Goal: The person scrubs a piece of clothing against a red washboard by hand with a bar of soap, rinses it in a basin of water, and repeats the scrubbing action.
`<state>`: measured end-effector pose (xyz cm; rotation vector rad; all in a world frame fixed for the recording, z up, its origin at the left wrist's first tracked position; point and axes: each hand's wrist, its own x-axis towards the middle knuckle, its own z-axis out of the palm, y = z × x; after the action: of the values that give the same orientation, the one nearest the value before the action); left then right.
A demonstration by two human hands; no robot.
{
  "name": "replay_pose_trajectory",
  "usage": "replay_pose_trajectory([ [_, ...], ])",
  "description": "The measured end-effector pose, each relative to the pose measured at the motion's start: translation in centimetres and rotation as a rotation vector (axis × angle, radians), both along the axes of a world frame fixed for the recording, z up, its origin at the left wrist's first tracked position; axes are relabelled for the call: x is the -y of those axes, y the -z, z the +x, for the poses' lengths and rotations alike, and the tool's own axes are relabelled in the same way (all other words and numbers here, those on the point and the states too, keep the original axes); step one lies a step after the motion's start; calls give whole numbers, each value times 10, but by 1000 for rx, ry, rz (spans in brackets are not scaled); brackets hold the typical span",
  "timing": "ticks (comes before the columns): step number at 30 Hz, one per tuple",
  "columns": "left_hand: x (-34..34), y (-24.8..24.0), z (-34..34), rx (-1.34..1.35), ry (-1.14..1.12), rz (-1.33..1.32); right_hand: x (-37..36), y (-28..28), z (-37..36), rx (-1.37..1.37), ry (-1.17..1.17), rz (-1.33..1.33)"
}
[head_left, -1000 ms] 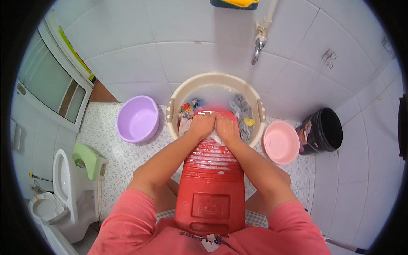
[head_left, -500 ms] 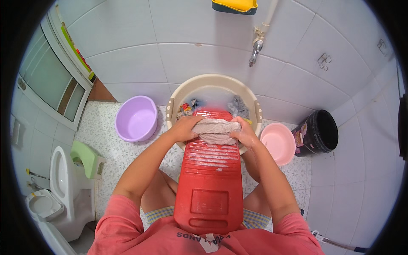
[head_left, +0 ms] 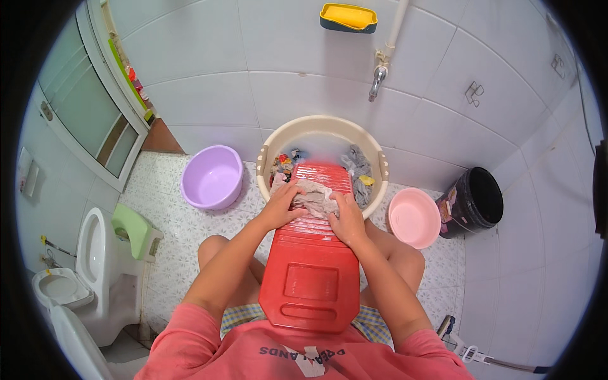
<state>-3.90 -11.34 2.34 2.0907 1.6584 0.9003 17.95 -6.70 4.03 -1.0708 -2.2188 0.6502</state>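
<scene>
- A person in a coral-pink shirt (head_left: 253, 358) and checked shorts (head_left: 244, 314) bends over a ridged red washboard (head_left: 310, 253), bare knees on either side of it.
- The left hand (head_left: 278, 208) rests at the washboard's left edge, its fingers bent over one end of a wet, pale cloth (head_left: 311, 197), thumb apart; how firmly they grip, I cannot tell.
- The right hand (head_left: 348, 220) covers the washboard's right edge, fingers against the cloth's other end; whether they pinch it is hidden from me.
- The cloth itself lies bunched across the washboard's ridges, between the two hands.
- Well to the washboard's left stand a white toilet (head_left: 117, 278) and a green stool (head_left: 134, 233).
- To its right, a pink basin (head_left: 414, 218) sits just beside a black bucket (head_left: 465, 213); to its left, farther up, a lilac basin (head_left: 212, 180).
- The washboard's far end dips into a large cream basin (head_left: 324, 124) of cloudy water, with gray laundry (head_left: 358, 166) to its right and multicolored laundry (head_left: 285, 161) to its left.
- Beyond the washboard, on the tiled wall (head_left: 304, 95), a metal tap (head_left: 377, 83) hangs below and right of a yellow-and-dark tray (head_left: 348, 19).
</scene>
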Motion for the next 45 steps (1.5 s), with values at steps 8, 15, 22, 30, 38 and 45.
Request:
replay_pose_trajectory([
  [8, -24, 9, -11, 196, -86, -29, -18, 20, 0, -184, 150, -39],
  [15, 6, -32, 35, 120, -9, -168, 20, -31, 10, -63, 121, 84],
  [22, -65, 21, 39, -344, -229, 52, -54, 11, -48, 460, 137, 86],
  [30, -25, -9, 21, -214, 106, 7, -24, 5, -25, 373, -42, 39],
  [38, -85, 17, 29, -363, -245, -9, -84, 38, -60, 385, 233, 213],
  [45, -59, -4, 11, -238, 163, 68, -40, 15, -31, 272, 12, 89],
])
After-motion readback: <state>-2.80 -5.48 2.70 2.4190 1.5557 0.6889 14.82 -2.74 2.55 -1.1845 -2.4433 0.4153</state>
